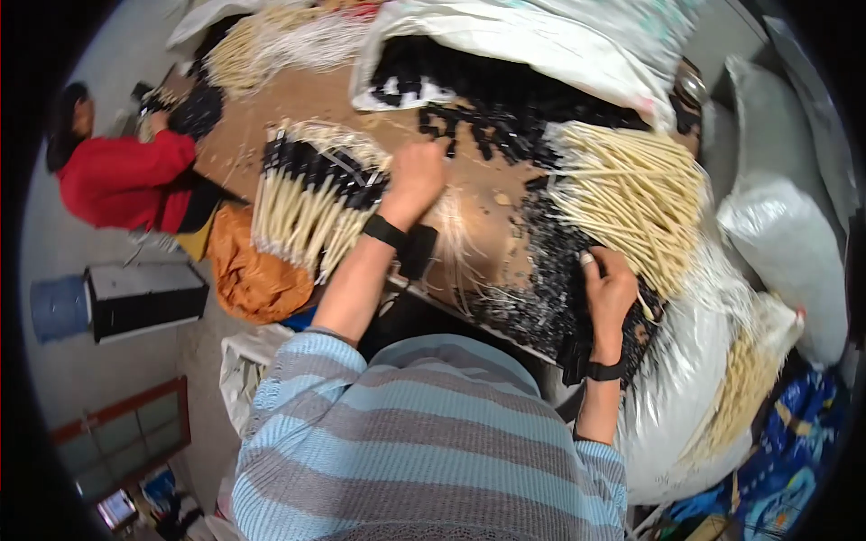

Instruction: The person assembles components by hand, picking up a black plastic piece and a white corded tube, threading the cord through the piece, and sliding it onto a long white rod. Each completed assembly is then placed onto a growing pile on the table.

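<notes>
My left hand [418,180] is over the middle of the brown tabletop with its fingers curled, just below loose black sleeve-like pieces [483,131]. Whatever it may grip is hidden. Left of it lies a row of cream sticks with black sections and white strings [311,194]. My right hand [610,287] is closed near the table's right front, above small black bits [555,279]; its fingertips are partly hidden, and I cannot make out what they hold. Beside it sits a big pile of plain cream sticks [631,189], with white strings hanging off its right side.
A white sack [532,36] spills black pieces at the back. Thin clear strands [456,239] lie between my hands. An orange bag [253,270] is at the left edge, white sacks [681,397] at the right. A person in red [126,176] works at the far left.
</notes>
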Motion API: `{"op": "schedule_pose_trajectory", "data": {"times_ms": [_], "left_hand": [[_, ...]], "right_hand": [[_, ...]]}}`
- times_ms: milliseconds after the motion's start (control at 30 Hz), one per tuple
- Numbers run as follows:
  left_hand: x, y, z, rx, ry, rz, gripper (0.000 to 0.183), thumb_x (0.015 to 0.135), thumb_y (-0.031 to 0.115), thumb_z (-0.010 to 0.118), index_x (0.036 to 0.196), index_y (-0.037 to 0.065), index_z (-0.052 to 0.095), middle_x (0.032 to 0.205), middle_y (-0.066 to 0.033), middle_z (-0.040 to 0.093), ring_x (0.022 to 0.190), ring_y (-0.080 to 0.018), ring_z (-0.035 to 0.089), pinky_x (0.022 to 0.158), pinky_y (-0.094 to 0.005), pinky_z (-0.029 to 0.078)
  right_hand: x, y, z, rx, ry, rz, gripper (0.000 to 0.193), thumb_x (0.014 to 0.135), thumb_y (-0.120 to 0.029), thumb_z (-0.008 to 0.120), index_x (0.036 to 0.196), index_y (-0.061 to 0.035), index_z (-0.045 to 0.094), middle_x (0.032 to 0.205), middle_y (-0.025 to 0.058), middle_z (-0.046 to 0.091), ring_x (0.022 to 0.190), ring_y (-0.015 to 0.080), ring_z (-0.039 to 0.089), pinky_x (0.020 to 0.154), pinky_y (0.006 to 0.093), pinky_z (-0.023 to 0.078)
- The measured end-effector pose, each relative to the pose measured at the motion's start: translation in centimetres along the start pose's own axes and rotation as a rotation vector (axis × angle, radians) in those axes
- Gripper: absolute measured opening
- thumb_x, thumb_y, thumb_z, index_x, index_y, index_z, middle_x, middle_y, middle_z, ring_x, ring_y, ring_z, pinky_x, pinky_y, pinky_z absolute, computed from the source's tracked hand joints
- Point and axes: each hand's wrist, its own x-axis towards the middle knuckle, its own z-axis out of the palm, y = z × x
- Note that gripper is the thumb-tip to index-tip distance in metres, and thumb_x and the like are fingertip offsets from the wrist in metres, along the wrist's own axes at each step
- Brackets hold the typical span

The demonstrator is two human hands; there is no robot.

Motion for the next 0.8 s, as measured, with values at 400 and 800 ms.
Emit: {"op": "schedule_pose_trajectory", "data": {"times_ms": [400, 800], "left_hand": [[-2.3, 3.1, 2.7, -0.006, 0.235, 0.436, 0.031, 0.067, 0.009, 0.074, 0.097, 0.005, 0.066, 0.083, -0.0114, 0.056, 0.081, -0.0302, 0.059, 0.07, -0.0407, 0.049], [-5.8, 4.4, 2.6, -1.01, -0.263, 0.231, 0.032, 0.083, 0.001, 0.048, 0.112, 0.004, 0.061, 0.091, -0.0011, 0.058, 0.079, -0.0112, 0.052, 0.071, -0.0247, 0.043]], "right_hand": [[0.8, 5.2, -2.2, -0.431, 0.132, -0.046, 0.012, 0.068, -0.003, 0.07, 0.078, -0.0043, 0.063, 0.076, 0.015, 0.062, 0.072, 0.0351, 0.061, 0.064, 0.0429, 0.046], [-1.3, -0.3, -2.3, 0.285, -0.216, 0.104, 0.012, 0.09, -0.011, 0.064, 0.096, -0.001, 0.065, 0.065, -0.0019, 0.051, 0.058, 0.0052, 0.04, 0.052, 0.0242, 0.033]]}}
